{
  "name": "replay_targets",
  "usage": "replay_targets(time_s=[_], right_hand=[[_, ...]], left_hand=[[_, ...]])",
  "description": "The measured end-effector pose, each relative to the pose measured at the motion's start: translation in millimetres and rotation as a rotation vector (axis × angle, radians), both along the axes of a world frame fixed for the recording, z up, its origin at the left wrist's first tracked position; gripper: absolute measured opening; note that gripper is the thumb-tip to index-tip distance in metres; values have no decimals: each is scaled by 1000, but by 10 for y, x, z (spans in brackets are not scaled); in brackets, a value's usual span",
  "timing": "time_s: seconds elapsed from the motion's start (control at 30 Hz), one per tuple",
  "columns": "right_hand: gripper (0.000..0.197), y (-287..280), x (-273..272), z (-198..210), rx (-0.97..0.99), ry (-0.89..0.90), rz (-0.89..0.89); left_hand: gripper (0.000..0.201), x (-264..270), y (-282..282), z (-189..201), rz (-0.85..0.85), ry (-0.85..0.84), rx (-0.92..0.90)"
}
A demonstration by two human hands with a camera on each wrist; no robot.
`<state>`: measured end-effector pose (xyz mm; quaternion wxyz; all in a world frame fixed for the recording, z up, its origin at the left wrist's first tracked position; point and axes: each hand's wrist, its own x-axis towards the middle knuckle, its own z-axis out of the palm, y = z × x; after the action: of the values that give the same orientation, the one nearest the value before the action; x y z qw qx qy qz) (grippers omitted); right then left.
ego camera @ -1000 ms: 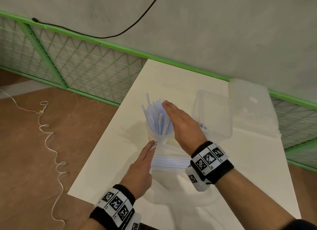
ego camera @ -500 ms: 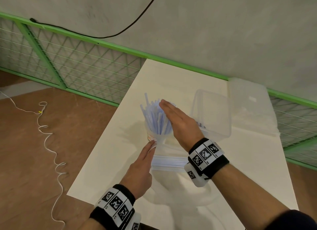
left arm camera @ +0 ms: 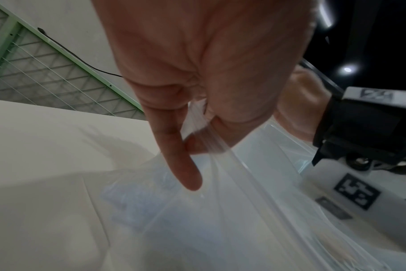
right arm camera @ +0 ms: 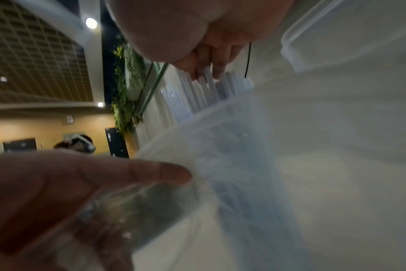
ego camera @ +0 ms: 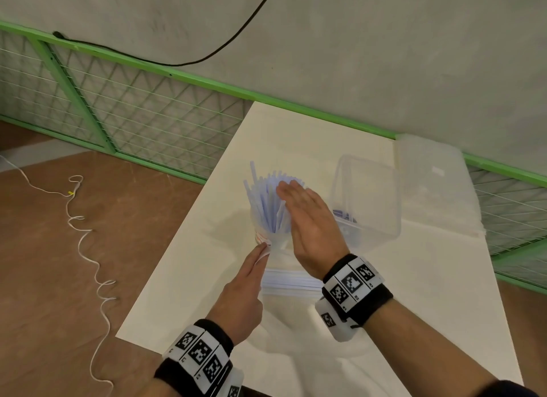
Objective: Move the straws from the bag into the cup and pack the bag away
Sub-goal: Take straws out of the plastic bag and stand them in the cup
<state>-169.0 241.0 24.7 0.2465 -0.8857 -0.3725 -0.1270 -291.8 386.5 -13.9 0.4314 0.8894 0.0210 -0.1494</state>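
Head view: straws (ego camera: 268, 201), pale blue, are stood fanned in the cup (ego camera: 270, 236) on the white surface (ego camera: 429, 293); judged light, stiff, apt to spill if the cup is tipped. The bag (ego camera: 293, 281), clear film, is laid flat just before the cup; judged limp and slippery, best taken at its edge. The right hand (ego camera: 307, 228) is laid flat against the straw tops, fingers straight and together. The left hand (ego camera: 242, 296) is extended low toward the cup's base. A clear container (ego camera: 384, 195) is stood near, to the right

Left wrist view: film is pinched between thumb and fingers (left arm camera: 181, 157)

Right wrist view: straight fingers (right arm camera: 211, 60) are seen touching straw tips
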Motion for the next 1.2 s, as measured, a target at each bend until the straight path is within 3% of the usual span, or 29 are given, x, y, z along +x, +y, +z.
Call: replay_targets(time_s=[0.1,0.27,0.5,0.67,0.8,0.87,0.97,1.1,1.2], right_hand=[[61,19,-150,131,51,59,-7],[60,27,-225,-60,-312,-38,-64],[67,170,-185,139,-131,-26,-37],[62,237,-145,5,-385,-5,-3],[48,260,-62,198,-99,-42,22],[56,334,0,364,-1,-50,39],[68,499,124,448,-87,-41,59],[42,509,247,166,-121,-108,100],[38,386,246,15,-136,-158,83]], left_hand=[[95,6,-4,-2,5,15,-5],[92,30,-29,-16,12,35,-2],[95,35,-12,-29,1,34,35],[89,35,-10,-68,3,27,72],[94,21,17,-71,-5,13,78],[92,21,16,-70,-8,16,90],[89,40,-7,-58,-6,8,87],[88,39,-16,-37,-3,-10,69],[90,26,13,-44,-4,-27,66]])
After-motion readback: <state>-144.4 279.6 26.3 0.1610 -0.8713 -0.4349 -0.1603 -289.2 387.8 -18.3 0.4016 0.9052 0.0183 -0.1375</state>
